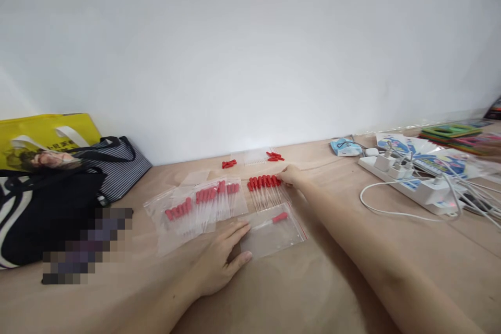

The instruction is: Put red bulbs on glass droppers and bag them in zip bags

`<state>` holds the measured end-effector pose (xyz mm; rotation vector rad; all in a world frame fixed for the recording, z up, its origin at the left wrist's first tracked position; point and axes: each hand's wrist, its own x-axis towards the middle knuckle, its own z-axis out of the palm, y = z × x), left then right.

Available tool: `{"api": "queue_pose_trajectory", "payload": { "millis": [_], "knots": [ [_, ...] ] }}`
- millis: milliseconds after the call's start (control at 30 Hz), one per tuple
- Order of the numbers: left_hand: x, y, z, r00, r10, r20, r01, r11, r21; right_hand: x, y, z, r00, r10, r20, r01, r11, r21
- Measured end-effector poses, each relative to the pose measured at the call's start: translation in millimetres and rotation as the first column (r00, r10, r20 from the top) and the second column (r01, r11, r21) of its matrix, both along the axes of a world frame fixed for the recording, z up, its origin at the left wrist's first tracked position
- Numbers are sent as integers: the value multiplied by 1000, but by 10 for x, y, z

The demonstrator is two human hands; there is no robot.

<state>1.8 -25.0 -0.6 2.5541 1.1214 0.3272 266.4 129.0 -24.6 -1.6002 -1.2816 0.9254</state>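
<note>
My left hand [227, 255] lies with fingers stretched at the left edge of a clear zip bag [270, 242], which has one red-bulbed dropper [279, 217] in it. Beyond the bag, several red-bulbed droppers [264, 182] lie side by side in a row, bulbs facing away from me. At the right end of that row my right hand [291, 175] has its fingertips closed at the bulb of the last dropper, partly hiding it. To the left, clear bags holding red-bulbed droppers [205, 195] overlap in a group.
Loose red bulbs [229, 164] and more red bulbs [275, 156] lie by the wall, with thin clear tubes between. On the right are a power strip [407, 185] with cables and a blue mask [346, 147]. Bags, including a yellow one [47, 128], stand at left.
</note>
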Motion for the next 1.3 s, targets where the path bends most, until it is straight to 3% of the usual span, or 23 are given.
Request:
{"api": "queue_pose_trajectory", "payload": {
  "millis": [133, 300, 533, 633, 767, 900, 1167, 1300],
  "knots": [
    [-5, 12, -9, 1000, -17, -14, 17, 1000, 0, -53, 87, 41, 997, -70, -14, 65, 979, -195],
    [8, 4, 25, 1000, -19, -15, 19, 1000, 1, -47, 18, 22, 978, -115, -172, 71, 968, -241],
    [4, 8, 24, 999, -28, 24, 28, 1000, 1, 321, -351, 94, 873, -35, -487, 7, 998, -58],
    [11, 3, 40, 999, -29, 13, 29, 1000, 1, 555, -649, 115, 827, -14, -562, 46, 998, 43],
    [23, 4, 59, 1000, -21, -14, 21, 1000, 6, 687, -1110, -17, 787, -18, -616, 117, 986, 121],
    [23, 24, 40, 999, -32, 9, 31, 999, 25, 613, -1402, -176, 727, -42, -685, 260, 941, 218],
    [-16, 57, -50, 998, -49, 38, 48, 998, 29, 349, -1381, -182, 742, -77, -666, 295, 930, 221],
    [-12, 57, -40, 998, -65, 22, 64, 997, 41, 174, -1408, -137, 730, -23, -683, 210, 958, 193]
  ]
}}
